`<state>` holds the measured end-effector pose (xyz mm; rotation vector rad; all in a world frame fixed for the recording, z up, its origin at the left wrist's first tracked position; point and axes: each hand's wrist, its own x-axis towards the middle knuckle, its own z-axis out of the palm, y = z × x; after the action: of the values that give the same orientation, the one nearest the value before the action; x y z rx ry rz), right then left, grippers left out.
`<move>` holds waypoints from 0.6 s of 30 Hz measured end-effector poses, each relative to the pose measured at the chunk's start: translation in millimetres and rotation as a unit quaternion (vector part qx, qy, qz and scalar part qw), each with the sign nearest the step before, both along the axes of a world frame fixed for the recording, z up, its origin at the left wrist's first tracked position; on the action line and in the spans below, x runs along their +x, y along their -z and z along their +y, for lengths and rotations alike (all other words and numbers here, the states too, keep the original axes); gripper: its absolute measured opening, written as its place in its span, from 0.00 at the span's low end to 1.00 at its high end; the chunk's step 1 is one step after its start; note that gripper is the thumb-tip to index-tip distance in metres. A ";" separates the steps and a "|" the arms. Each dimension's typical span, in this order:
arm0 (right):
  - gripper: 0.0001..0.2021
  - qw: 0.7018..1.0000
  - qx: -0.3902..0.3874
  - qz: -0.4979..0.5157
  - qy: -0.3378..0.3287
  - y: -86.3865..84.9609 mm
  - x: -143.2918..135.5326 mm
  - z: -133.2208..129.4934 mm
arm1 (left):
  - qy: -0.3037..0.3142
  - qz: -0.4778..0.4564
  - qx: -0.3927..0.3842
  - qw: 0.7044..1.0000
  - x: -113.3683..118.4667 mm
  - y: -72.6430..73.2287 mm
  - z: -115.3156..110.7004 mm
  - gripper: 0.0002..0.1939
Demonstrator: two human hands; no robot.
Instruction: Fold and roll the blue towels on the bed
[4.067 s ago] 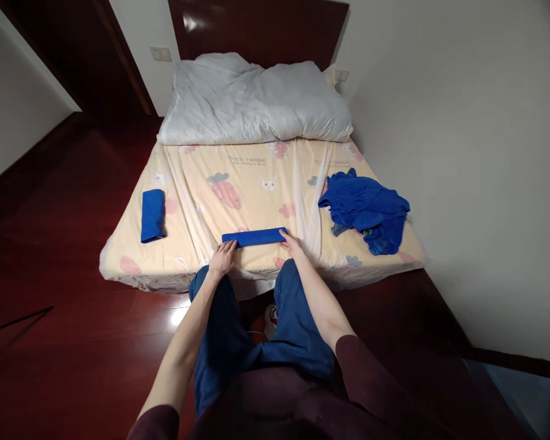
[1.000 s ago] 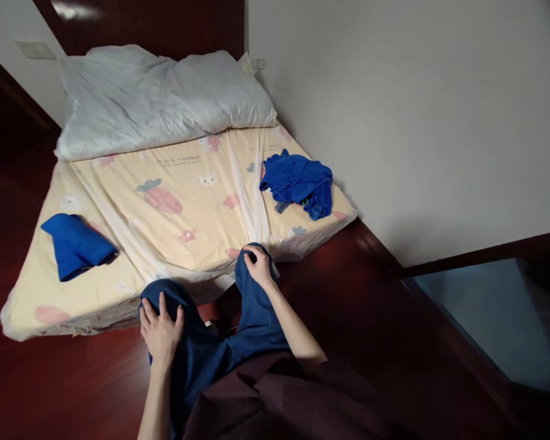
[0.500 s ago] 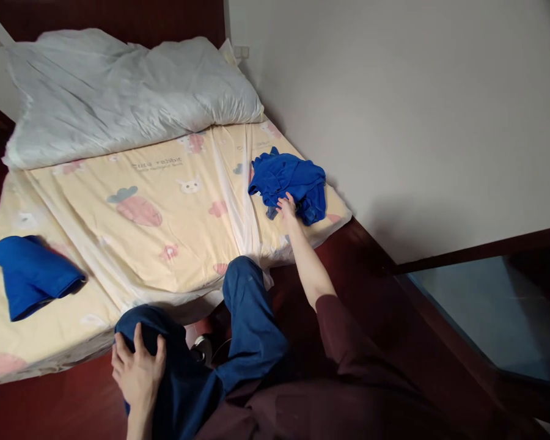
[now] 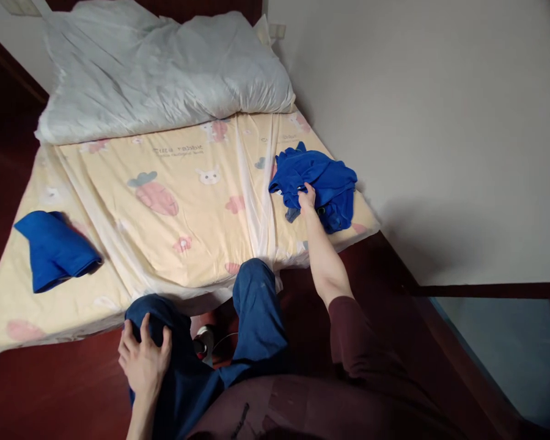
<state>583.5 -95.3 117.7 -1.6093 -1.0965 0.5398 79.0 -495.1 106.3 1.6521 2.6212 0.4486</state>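
My right hand (image 4: 307, 197) grips the crumpled blue clothes (image 4: 323, 183) on the bed (image 4: 187, 244); left hand (image 4: 144, 360) lies flat, fingers spread, on my knee (image 4: 153, 315), holding nothing.

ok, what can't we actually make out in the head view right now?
- Right hand grip: fingertips sink into the crumpled blue pile, so closure is unclear.
- Garment count in that pile: folds hide it.
- Folded blue cloth: its underside faces away.
- Print on the sheet: too small to read.
- Left hand lies on the knee.
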 end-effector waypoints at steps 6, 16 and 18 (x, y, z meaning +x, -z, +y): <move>0.28 0.984 0.079 -0.115 -0.112 -72.0 -52.1 -36.9 | 0.012 -0.004 -0.007 1.000 -1.8 -2.8 -5.2 0.33; 0.22 0.898 0.234 -0.121 -0.351 -145.7 -213.1 -194.8 | 0.048 -0.053 0.062 0.996 -12.8 6.0 -21.0 0.31; 0.22 0.881 0.223 -0.080 -0.408 -126.2 -257.9 -241.6 | 0.057 -0.070 0.131 0.987 -12.8 7.8 -26.0 0.32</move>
<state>325.5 -336.9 243.9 -0.7440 -1.8791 0.6307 66.2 -521.1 98.5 1.7529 2.4385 0.9013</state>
